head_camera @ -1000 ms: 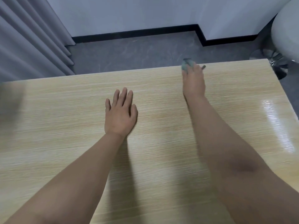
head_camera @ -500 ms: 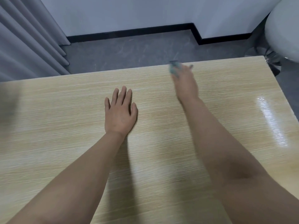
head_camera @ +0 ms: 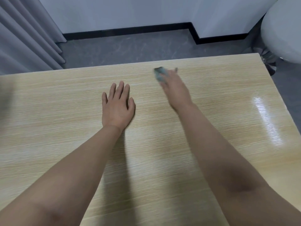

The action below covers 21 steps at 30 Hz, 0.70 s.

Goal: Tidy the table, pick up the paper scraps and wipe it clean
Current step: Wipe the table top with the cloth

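A light wooden table fills most of the view. My left hand rests flat on it near the middle, fingers straight and together. My right hand reaches toward the far edge and holds a small grey-green cloth against the tabletop; the hand is motion-blurred and covers most of the cloth. No paper scraps show on the visible tabletop.
A white round stool on a chrome base stands past the table's far right corner. Grey curtains hang at the far left. Grey floor and a white wall with black skirting lie beyond the far edge.
My right hand has slid the cloth leftward and slightly toward me along the far part of the table. My left hand has stayed flat in the same spot.
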{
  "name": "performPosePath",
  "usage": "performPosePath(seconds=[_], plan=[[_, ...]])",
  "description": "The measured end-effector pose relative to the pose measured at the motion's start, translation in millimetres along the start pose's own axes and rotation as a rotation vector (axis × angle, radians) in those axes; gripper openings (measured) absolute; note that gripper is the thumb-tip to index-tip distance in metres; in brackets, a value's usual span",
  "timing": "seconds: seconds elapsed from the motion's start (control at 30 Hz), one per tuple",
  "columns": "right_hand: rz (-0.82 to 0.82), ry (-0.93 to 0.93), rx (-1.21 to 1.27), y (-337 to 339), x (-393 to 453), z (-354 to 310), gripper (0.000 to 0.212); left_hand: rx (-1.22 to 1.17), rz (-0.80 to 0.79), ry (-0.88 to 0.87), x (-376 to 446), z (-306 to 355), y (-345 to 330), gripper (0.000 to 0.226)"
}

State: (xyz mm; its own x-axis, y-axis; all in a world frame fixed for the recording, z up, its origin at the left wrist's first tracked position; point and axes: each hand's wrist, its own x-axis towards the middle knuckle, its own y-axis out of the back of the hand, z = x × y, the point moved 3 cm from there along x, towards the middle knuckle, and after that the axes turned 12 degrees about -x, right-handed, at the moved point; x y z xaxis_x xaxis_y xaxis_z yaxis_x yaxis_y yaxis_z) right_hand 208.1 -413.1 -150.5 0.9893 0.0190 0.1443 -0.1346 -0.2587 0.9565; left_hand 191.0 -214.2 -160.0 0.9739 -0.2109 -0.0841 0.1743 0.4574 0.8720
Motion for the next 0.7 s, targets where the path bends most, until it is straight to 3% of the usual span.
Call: performPosePath(seconds=[0.13, 0.2, 0.27, 0.37, 0.47, 0.53, 0.63, 0.7], plan=[[0.129, -0.520, -0.007, 9, -28, 80, 0.038, 0.003, 0.003, -0.002, 0, -1, -1, 0.053], [0.147, -0.595, -0.075, 4, -32, 70, 0.039, 0.002, 0.003, -0.009, 0, -1, -1, 0.053], [0.160, -0.451, -0.032, -2, -28, 28, 0.035, 0.001, 0.001, -0.014, 0, -1, -1, 0.054], [0.070, -0.046, -0.005, -15, -38, -36, 0.035, 0.007, -0.005, -0.015, 0, -1, -2, 0.054], [-0.018, 0.100, -0.067, -7, -43, -23, 0.037, 0.019, -0.017, -0.021, 0, -2, -3, 0.055], [0.030, -0.038, -0.003, 6, -41, 13, 0.035, 0.022, -0.021, -0.024, 0, -3, -3, 0.055], [0.115, -0.454, 0.047, 19, -51, 77, 0.037, 0.025, -0.019, -0.025, 0, -3, -3, 0.055], [0.161, -0.661, -0.010, 13, -54, 86, 0.038, 0.026, -0.020, -0.026, 0, -2, -2, 0.055]])
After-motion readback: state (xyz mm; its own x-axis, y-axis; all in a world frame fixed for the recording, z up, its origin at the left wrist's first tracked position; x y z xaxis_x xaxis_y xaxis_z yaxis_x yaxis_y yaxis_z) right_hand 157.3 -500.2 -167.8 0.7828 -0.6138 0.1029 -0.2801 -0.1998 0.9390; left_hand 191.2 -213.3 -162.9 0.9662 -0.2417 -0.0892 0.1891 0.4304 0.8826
